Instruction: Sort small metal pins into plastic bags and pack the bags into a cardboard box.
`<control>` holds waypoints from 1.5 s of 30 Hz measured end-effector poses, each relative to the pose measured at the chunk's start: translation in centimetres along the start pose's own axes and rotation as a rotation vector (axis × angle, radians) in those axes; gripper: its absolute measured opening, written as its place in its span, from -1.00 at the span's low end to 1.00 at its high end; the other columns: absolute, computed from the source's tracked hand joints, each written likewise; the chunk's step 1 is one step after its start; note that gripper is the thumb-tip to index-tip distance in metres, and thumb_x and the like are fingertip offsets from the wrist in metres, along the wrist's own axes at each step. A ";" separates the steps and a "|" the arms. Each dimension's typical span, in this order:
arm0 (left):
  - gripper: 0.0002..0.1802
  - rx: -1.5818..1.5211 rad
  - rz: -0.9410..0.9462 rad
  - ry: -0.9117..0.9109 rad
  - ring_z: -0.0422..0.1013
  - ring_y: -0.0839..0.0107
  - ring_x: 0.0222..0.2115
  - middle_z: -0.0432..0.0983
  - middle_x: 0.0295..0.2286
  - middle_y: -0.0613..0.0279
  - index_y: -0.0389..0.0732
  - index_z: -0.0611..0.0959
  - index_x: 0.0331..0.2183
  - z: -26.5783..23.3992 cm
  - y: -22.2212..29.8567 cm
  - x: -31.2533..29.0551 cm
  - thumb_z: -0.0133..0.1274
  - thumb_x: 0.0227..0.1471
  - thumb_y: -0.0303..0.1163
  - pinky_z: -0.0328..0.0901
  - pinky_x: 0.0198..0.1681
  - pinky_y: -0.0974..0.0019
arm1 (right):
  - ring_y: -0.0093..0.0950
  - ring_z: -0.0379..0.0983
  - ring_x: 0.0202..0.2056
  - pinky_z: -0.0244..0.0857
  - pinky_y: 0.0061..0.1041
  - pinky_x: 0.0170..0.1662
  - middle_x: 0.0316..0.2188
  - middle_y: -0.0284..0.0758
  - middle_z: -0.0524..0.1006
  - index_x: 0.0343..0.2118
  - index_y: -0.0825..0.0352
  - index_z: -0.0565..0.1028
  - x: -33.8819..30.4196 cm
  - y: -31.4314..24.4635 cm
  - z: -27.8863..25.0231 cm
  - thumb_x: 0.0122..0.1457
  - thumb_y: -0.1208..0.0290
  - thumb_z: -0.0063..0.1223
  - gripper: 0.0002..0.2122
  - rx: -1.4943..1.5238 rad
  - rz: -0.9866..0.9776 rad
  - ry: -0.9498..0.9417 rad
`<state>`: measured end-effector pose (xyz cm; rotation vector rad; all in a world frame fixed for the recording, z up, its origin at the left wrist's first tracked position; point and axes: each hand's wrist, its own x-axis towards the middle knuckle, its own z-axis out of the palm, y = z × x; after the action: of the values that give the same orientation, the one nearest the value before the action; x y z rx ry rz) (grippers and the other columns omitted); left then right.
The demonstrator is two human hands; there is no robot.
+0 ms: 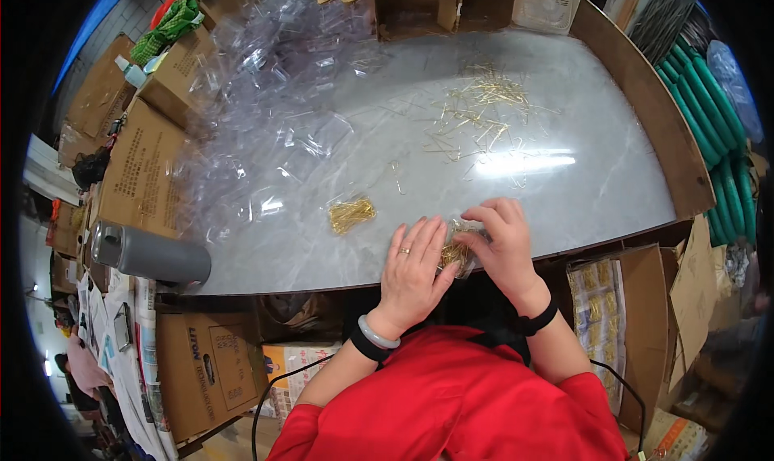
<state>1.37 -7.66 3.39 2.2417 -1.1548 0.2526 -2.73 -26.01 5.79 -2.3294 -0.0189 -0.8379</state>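
At the table's near edge, a small clear plastic box point(459, 259) with gold wire pieces in it sits between my two hands. My left hand point(413, 271) lies against its left side, fingers together and the thumb reaching to the box. Curled over the box from the right, my right hand point(506, 243) has its thumb and fingertips on the clear plastic. A neat bundle of gold wire pieces point(351, 216) rests to the left of my hands. Farther off, loose gold wire pieces point(488, 98) are scattered, some with bent ends. One lone wire piece point(397, 178) lies between.
A big heap of clear plastic boxes point(266, 106) covers the table's left side. A grey bottle point(153, 253) lies at the near left corner. Cardboard walls point(645, 114) edge the table. At lower right, an open carton point(641, 316) holds filled clear packs point(598, 312).
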 end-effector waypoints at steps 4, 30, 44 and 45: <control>-0.38 -0.011 -0.003 -0.005 0.24 -0.02 0.20 0.31 0.18 -0.06 -0.36 0.41 0.17 -0.1 -0.1 -0.2 0.07 0.16 -0.25 0.03 0.30 -0.11 | -0.20 0.35 -0.09 0.26 -0.23 -0.01 -0.19 -0.27 0.50 -0.21 0.28 0.59 -1.0 0.8 0.4 0.04 0.39 0.30 -0.76 0.065 0.043 -0.175; -0.22 -0.053 0.060 0.018 0.19 -0.09 0.18 0.25 0.15 -0.15 -0.45 0.32 0.19 -0.3 0.4 -0.6 0.22 0.02 -0.29 0.10 0.28 -0.06 | -0.02 0.03 0.36 -0.13 -0.10 0.40 0.30 0.06 0.22 0.30 0.43 0.21 -1.2 -1.0 -1.1 0.41 0.22 -0.19 -0.50 0.220 0.111 -0.465; -0.31 0.136 -0.120 0.026 0.16 -0.09 0.21 0.26 0.16 -0.12 -0.42 0.38 0.16 -3.7 -3.5 -1.7 0.19 0.01 -0.43 0.10 0.29 -0.04 | 0.06 -0.18 0.41 -0.15 -0.01 0.40 0.42 -0.10 0.01 0.37 0.25 0.13 16.1 10.5 2.6 0.33 -0.16 -0.20 -0.30 -0.493 -0.038 -0.847; -0.31 0.129 -0.118 0.031 0.15 -0.09 0.22 0.26 0.16 -0.13 -0.42 0.37 0.17 -4.0 -3.7 -1.5 0.19 0.01 -0.43 0.09 0.29 -0.05 | 0.06 -0.16 0.41 -0.14 -0.02 0.40 0.41 -0.10 0.02 0.36 0.25 0.13 16.3 9.9 3.0 0.33 -0.16 -0.20 -0.31 -0.500 -0.062 -0.873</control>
<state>3.78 -2.67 4.37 2.3997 -1.0113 0.3211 14.08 -35.21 7.70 -2.9973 -0.2804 0.2435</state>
